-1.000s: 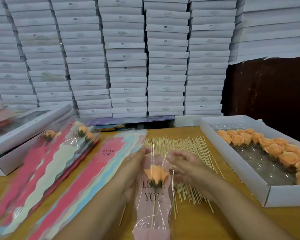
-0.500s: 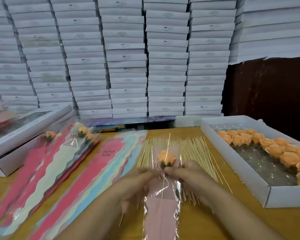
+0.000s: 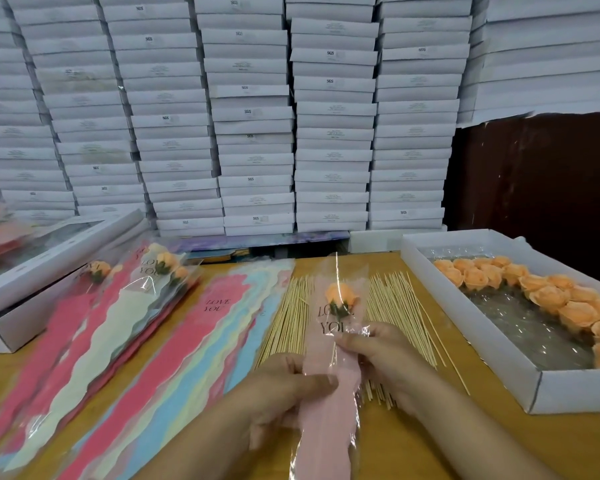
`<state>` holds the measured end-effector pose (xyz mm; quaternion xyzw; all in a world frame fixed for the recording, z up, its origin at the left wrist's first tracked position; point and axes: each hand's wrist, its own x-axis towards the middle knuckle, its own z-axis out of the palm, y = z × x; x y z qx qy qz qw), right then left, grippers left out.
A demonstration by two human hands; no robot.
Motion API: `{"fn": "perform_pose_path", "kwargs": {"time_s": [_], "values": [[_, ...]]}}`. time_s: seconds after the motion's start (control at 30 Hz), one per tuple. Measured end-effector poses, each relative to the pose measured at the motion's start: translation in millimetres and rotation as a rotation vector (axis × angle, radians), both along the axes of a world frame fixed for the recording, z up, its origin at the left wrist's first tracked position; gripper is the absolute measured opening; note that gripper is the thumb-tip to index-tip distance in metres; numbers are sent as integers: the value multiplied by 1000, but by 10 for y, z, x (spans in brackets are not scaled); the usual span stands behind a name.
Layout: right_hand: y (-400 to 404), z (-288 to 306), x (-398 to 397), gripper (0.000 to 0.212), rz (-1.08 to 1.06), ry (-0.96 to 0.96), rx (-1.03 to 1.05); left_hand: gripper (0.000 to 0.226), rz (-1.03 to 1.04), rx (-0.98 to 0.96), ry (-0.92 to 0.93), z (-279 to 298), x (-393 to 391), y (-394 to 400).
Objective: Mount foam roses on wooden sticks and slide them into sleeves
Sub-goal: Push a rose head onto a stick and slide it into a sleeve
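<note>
An orange foam rose [image 3: 342, 295] on a thin wooden stick sits inside a pink "LOVE YOU" sleeve [image 3: 328, 403], held upright over the table. My left hand [image 3: 291, 389] pinches the sleeve's lower part from the left. My right hand [image 3: 378, 355] grips the sleeve and stick just under the rose from the right. Loose wooden sticks [image 3: 288, 320] lie spread on the table behind my hands. A fan of empty coloured sleeves [image 3: 187, 341] lies to the left.
A white box [image 3: 465, 327] at the right holds several orange foam roses [image 3: 548, 296]. Finished sleeved roses [image 3: 160, 268] lie at the left, next to another white box [image 3: 32, 271]. Stacks of white boxes [image 3: 250, 116] fill the back.
The rose has slid higher in the sleeve, which now stands more upright. My hands have shifted lower on it, the left one down toward its bottom.
</note>
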<state>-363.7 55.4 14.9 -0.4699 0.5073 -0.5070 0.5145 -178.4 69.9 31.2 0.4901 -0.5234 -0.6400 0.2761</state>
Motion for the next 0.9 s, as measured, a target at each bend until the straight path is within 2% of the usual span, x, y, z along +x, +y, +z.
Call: {"fn": "perform_pose_path", "kwargs": {"time_s": [0.1,0.17,0.23,0.3,0.37,0.4,0.5,0.6,0.67,0.7,0.73,0.8,0.9], "values": [[-25,10,-34,29,-52,-47,-10,29,-8,14,-19,-23,25,-6],[-33,5,-54,34,-30,-69,-3,22,3,-4,-17,-23,32,-9],[-15,-14,-37,21,42,-71,10,14,23,-14,-13,-18,24,-8],[14,-43,16,8,90,-46,4,25,40,-8,-1,-24,11,-10],[17,-61,57,9,60,-14,-12,39,41,1,5,-26,5,-9],[8,-62,66,16,28,-7,-19,39,33,6,4,-28,8,-3],[-16,-36,53,30,-55,-17,-35,24,-20,31,1,-30,46,3],[-27,-31,18,15,1,-27,-29,25,-26,32,-18,-14,105,-24],[-18,-18,24,18,45,-49,-16,23,-4,10,-29,36,166,-69],[-12,-15,23,18,54,-74,-11,14,11,-13,-33,64,215,-101],[-3,-5,15,20,61,-96,-10,3,40,-40,-31,120,273,-129],[15,17,-21,26,72,-114,-25,9,130,-114,-40,241,441,-225],[29,24,-91,26,60,-113,-40,4,330,-303,-177,409,790,-430]]}}
